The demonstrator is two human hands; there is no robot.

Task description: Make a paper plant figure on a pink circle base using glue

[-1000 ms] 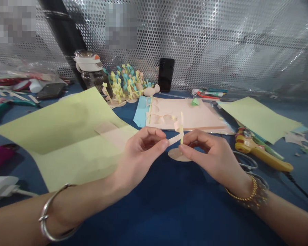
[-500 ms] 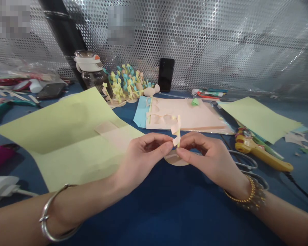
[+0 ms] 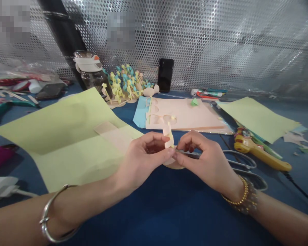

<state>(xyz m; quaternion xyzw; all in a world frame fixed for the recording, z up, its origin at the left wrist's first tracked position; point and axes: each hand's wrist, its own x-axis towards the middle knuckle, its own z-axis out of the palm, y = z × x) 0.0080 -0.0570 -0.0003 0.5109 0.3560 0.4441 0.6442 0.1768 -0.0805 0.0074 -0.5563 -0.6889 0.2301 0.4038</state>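
Two sides of the green sheet (image 3: 74,126) slant toward my left hand (image 3: 141,160), its grip pinching the paper strip (image 3: 168,135) above a tan disc (image 3: 178,166). My right hand (image 3: 207,160) meets it; whether its grip is closed, I can't tell. Open table (image 3: 169,212) lies nearer me; the yellow tool (image 3: 264,155) sits rightward.

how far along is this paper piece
Paper stars standing at the back look finished. In hand is a bent pink strip with a yellow stem, pinched by the left hand, the right hand close beside. What's left is unclear: the hands hide the strip's lower end.
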